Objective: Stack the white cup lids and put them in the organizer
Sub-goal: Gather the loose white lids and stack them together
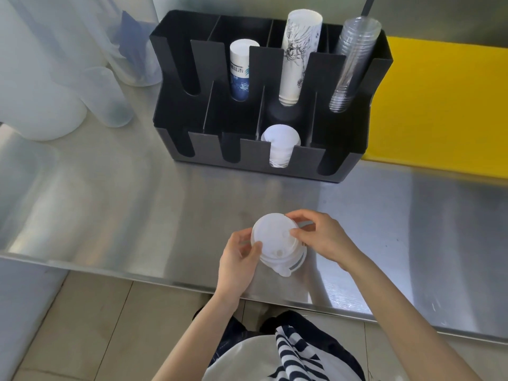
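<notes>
Both hands (239,259) (324,237) grip stacked white lids (275,243), tops tilted toward camera.

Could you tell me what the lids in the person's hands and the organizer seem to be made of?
The lids look like thin, matte, white plastic: slightly translucent with moulded rims. The organizer appears to be black plastic or acrylic sheet, with flat, smooth panels showing a dull sheen; I cannot tell which.

Both hands raised together: left hand (238,257) and right hand (320,237), fingers curled, gripping.
</notes>
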A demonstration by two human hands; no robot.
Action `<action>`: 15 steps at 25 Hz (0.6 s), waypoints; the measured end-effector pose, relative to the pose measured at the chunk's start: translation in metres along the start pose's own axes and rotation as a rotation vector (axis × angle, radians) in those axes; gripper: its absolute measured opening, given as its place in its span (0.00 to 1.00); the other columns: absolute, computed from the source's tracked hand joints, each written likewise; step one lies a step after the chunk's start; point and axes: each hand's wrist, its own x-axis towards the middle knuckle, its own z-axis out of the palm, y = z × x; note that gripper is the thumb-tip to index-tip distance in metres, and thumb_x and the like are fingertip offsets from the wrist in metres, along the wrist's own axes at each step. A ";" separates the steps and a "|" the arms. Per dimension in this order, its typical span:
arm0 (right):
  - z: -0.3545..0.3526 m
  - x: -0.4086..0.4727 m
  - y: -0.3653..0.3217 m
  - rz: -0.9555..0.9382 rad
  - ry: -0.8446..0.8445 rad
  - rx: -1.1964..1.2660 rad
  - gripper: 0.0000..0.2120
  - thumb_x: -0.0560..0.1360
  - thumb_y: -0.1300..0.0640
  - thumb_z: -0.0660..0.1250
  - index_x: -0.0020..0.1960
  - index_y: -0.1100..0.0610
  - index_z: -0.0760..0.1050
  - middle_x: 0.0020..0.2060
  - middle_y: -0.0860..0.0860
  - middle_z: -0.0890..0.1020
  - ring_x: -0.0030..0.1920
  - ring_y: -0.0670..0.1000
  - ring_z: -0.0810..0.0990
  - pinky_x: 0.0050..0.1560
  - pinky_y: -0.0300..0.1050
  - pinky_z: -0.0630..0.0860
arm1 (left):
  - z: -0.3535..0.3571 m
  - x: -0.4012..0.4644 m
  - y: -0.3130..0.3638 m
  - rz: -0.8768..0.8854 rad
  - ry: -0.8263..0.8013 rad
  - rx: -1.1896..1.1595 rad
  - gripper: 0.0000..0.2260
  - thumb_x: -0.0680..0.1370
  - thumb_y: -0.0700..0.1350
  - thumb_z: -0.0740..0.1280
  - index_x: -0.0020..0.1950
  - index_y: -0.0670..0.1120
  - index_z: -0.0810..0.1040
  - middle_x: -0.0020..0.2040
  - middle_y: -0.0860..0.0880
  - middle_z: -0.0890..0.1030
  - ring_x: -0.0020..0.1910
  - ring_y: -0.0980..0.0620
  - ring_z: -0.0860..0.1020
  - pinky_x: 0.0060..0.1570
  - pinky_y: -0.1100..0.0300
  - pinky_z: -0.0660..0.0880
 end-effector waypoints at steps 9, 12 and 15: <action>0.007 0.000 0.022 -0.065 0.040 -0.024 0.15 0.73 0.63 0.64 0.59 0.54 0.75 0.56 0.52 0.78 0.48 0.46 0.73 0.40 0.31 0.67 | 0.017 -0.003 -0.012 -0.047 0.044 0.042 0.09 0.76 0.42 0.63 0.55 0.52 0.71 0.60 0.47 0.77 0.52 0.51 0.77 0.39 0.70 0.67; 0.007 0.001 0.026 -0.078 0.061 0.037 0.14 0.73 0.63 0.64 0.58 0.54 0.76 0.58 0.53 0.79 0.49 0.47 0.74 0.49 0.32 0.69 | 0.020 -0.001 -0.011 -0.042 0.049 0.076 0.11 0.76 0.43 0.63 0.59 0.48 0.72 0.61 0.48 0.75 0.52 0.51 0.77 0.40 0.69 0.68; 0.006 0.003 0.030 -0.060 0.074 0.041 0.14 0.74 0.63 0.64 0.59 0.55 0.75 0.58 0.53 0.79 0.50 0.46 0.74 0.50 0.32 0.68 | 0.024 0.000 -0.011 -0.038 0.047 0.107 0.12 0.76 0.43 0.63 0.60 0.47 0.72 0.61 0.48 0.74 0.52 0.51 0.77 0.46 0.63 0.68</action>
